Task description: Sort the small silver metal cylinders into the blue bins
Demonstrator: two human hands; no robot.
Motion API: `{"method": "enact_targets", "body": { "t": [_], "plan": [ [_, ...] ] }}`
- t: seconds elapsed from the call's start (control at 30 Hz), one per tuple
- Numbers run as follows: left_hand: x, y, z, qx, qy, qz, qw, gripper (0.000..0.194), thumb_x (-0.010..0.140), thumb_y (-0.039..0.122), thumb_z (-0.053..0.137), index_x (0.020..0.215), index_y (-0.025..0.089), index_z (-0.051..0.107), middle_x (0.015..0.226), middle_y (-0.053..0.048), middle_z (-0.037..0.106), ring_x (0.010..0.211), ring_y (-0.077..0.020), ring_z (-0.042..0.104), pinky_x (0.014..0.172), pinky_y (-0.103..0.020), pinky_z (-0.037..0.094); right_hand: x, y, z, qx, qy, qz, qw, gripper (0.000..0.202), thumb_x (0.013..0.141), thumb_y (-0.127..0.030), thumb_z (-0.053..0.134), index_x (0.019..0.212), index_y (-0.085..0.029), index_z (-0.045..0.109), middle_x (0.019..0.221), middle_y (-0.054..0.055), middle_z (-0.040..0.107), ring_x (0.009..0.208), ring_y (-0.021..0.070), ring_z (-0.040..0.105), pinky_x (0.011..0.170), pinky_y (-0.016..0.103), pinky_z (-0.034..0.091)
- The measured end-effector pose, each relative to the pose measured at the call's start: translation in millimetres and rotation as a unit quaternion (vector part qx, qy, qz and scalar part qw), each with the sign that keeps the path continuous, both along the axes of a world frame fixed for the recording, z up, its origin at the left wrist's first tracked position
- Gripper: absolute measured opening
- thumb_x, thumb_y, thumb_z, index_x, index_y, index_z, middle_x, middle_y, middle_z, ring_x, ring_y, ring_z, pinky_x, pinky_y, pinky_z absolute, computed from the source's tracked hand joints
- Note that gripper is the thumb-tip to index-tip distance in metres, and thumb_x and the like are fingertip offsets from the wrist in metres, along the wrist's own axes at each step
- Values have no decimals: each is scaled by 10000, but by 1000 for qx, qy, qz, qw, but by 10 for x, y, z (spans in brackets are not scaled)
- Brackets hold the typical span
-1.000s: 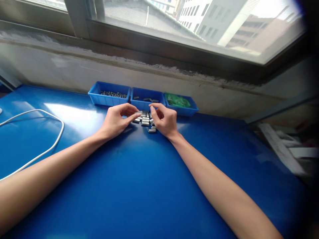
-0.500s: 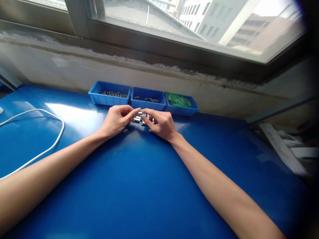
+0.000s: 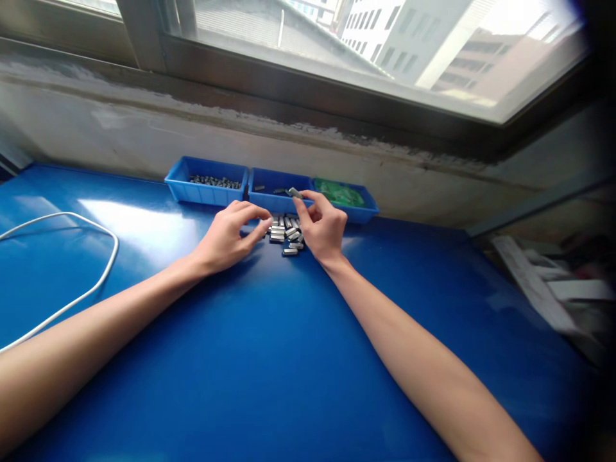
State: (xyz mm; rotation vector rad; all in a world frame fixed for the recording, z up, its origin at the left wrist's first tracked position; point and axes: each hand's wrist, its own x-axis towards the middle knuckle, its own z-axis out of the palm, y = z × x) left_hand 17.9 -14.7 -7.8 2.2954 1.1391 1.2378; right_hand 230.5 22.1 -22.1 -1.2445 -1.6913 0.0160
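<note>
- Pinches a short metal piece (image 3: 295, 193) between thumb and forefinger of the right hand (image 3: 324, 227), raised by the front rim of the middle bin (image 3: 272, 203).
- Curls thumb and forefinger of the left hand (image 3: 231, 238) into a ring, tips close together beside the pile; cannot tell whether anything sits between them.
- Between the hands, on the blue tabletop (image 3: 240, 359): loose metal pieces (image 3: 278, 235), clustered, lying flat at mixed angles.
- Inside the middle bin: a few similar dark pieces (image 3: 260, 188).
- In the left bin (image 3: 202, 193): many small metal parts (image 3: 214, 182).
- In the right bin (image 3: 364, 214): green material (image 3: 339, 193).
- Far left on the tabletop: white cable (image 3: 112, 256), looped.
</note>
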Motion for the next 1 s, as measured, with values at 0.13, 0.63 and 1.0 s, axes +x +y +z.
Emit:
{"method": "enact_targets", "body": {
  "t": [0.13, 0.63, 1.0],
  "plan": [
    [18, -82, -10, 78, 186, -152, 967, 346, 1043, 372, 528, 1314, 235, 693, 1442, -107, 644, 1401, -322, 485, 1163, -505, 383, 38, 72, 6, -61, 39, -53, 996, 398, 983, -529, 568, 1011, -194, 783, 552, -13, 645, 529, 159, 611, 641, 274, 472],
    [23, -84, -50, 92, 192, -168, 962, 224, 1031, 257, 538, 1150, 209, 722, 1252, -105, 734, 1320, -295, 563, 1095, -461, 447, 25, 95, -31, -62, 65, 10, 996, 364, 990, -510, 549, 971, -206, 749, 561, -8, 625, 511, 161, 587, 571, 272, 457],
    [-9, -38, -124, 83, 147, -80, 982, 146, 982, 302, 642, 1028, 180, 710, 1034, -89, 686, 945, -209, 653, 872, -321, 538, 21, 54, 7, -55, 100, 37, 993, 339, 977, -491, 569, 937, -205, 746, 559, -21, 607, 504, 145, 569, 544, 260, 443]
  ]
}}
